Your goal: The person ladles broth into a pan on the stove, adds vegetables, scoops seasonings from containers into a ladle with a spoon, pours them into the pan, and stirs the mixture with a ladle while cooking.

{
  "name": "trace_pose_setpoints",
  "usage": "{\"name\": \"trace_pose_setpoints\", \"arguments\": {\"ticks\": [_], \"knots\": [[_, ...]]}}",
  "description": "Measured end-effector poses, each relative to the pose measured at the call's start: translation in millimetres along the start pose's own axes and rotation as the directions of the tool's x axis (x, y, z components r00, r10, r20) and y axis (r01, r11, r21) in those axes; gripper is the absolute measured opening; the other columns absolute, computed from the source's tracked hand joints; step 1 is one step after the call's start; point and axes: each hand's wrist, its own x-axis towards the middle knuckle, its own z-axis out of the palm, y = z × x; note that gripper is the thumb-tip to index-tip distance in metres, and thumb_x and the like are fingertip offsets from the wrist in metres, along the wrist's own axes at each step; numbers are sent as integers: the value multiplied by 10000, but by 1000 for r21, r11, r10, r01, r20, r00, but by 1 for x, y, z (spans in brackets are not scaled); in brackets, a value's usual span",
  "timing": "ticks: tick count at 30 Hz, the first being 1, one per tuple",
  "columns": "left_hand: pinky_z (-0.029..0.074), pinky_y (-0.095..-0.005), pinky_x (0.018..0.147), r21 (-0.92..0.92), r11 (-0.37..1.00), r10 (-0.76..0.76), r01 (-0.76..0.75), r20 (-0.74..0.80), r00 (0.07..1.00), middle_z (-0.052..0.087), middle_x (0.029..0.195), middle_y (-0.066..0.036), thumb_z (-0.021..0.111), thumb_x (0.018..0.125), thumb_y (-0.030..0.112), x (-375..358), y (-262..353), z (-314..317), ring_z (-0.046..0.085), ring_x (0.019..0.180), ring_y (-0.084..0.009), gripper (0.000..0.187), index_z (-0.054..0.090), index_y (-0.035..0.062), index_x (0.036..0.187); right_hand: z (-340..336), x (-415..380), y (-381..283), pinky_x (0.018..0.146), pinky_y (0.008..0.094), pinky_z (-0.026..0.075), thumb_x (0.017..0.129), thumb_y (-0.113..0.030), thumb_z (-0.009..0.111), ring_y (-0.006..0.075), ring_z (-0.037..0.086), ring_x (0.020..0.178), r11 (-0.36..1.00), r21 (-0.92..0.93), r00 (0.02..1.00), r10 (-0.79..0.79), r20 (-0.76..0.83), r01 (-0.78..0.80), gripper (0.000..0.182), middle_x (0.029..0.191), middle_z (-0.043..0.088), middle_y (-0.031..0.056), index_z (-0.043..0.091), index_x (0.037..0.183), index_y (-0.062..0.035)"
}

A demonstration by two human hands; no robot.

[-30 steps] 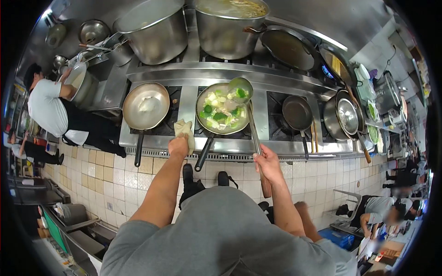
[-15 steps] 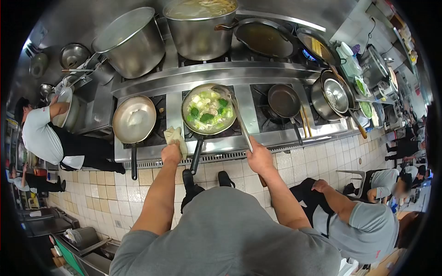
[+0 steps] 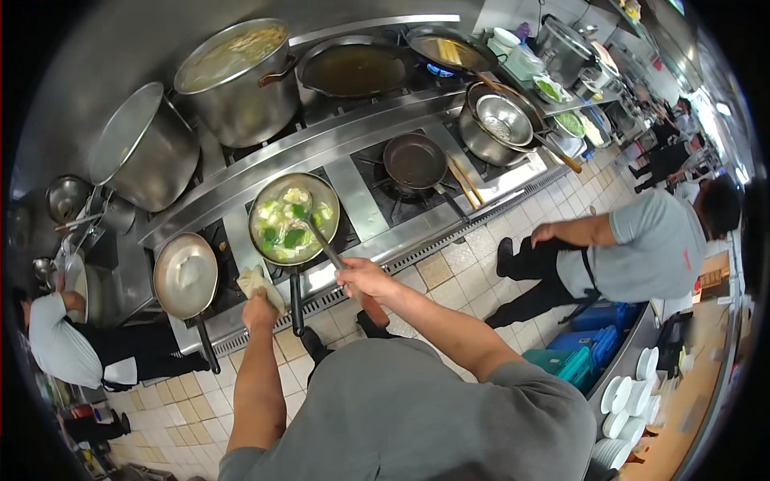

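My right hand (image 3: 366,278) is wrapped round the handle of a ladle (image 3: 325,247), whose head is down among the vegetables in a frying pan (image 3: 334,192). Dark green broccoli (image 3: 293,238) and paler green and whitish pieces lie in that pan, on a burner. My left hand (image 3: 258,309) grips a folded cream cloth (image 3: 263,287) at the stove's front edge. It is beside the pan's black handle (image 3: 297,306), apart from it. Further left sits a second, bare frying pan (image 3: 186,276) with its handle toward me.
Behind stand two large stockpots (image 3: 241,96) and a wide pan of dark liquid (image 3: 353,68). A small dark pan (image 3: 415,160) and wooden chopsticks (image 3: 465,183) are to the right. One co-worker (image 3: 634,248) stands at right, another (image 3: 60,337) at left. Stacked plates (image 3: 634,401) are behind right.
My view has turned to the right. The ladle head has moved from the pan's upper right edge to the middle of the vegetables. The co-worker at right now appears further up the view.
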Motion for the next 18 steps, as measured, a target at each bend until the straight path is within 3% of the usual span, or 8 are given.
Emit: {"name": "trace_pose_setpoints", "arguments": {"ticks": [4, 9, 10, 12, 14, 16, 17, 18], "knots": [[572, -460, 899, 18, 1000, -6, 4, 94, 996, 633, 1337, -91, 637, 919, 194, 3, -2, -2, 684, 1118, -334, 454, 598, 174, 1370, 2, -12, -15, 497, 294, 402, 966, -112, 628, 129, 519, 605, 883, 428, 978, 139, 153, -192, 128, 855, 583, 46, 581, 1065, -46], [579, -496, 885, -13, 999, -51, 53, 71, 996, 732, 1126, -168, 682, 847, 203, 9, -12, 5, 710, 1059, -372, 376, 636, 193, 1219, -1, -34, -24, 496, 314, 389, 985, -187, 620, 151, 510, 544, 949, 255, 966, 130, 226, -187, 147, 754, 583, 38, 599, 975, -42], [566, -489, 903, 16, 999, -45, 44, 100, 994, 704, 1196, -136, 538, 972, 151, -4, -1, -20, 697, 1103, -342, 282, 647, 167, 1231, 2, -40, -27, 493, 313, 397, 984, -205, 627, 151, 513, 527, 981, 139, 971, 104, 214, -135, 170, 731, 588, 33, 606, 970, -37], [567, -490, 908, -30, 999, -33, 33, 12, 999, 735, 1121, -147, 542, 968, 137, 0, -9, -4, 714, 1064, -345, 246, 684, 130, 1169, 19, -60, -35, 499, 302, 413, 972, -225, 658, 144, 550, 552, 995, 79, 998, 49, 43, -53, 204, 761, 613, 36, 606, 963, -27], [585, -471, 868, -51, 992, -112, 117, 88, 990, 757, 1041, -151, 562, 962, 146, 9, -13, 5, 733, 1011, -351, 203, 724, 90, 1072, 9, -68, -38, 515, 288, 430, 947, -220, 698, 132, 571, 584, 993, 110, 998, 47, 33, -50, 318, 794, 636, 37, 609, 1149, 10], [609, -436, 729, -66, 997, -43, 42, -17, 999, 768, 984, -154, 609, 932, 180, 19, -18, 36, 761, 924, -303, 175, 751, 94, 985, 3, -76, -34, 579, 280, 476, 923, -218, 732, 135, 610, 706, 994, 69, 986, 98, -138, -89, 714, 943, 676, 55, 389, 1505, 15], [608, -432, 718, -68, 994, -99, 89, -162, 982, 771, 960, -146, 631, 898, 180, 15, -18, 58, 767, 859, -292, 168, 755, 86, 961, 12, -88, -40, 655, 275, 504, 927, -202, 724, 139, 624, 828, 995, -59, 977, 66, -205, -79, 674, 1055, 657, 68, 415, 1495, -13], [603, -406, 700, -192, 968, -182, 163, -84, 980, 770, 976, -129, 629, 879, 177, 8, -17, 37, 762, 884, -291, 178, 758, 80, 952, 22, -99, -49, 739, 292, 553, 932, -121, 678, 166, 655, 913, 992, -81, 971, 78, -226, -98, 617, 1109, 658, 134, 433, 1480, 23]]}}
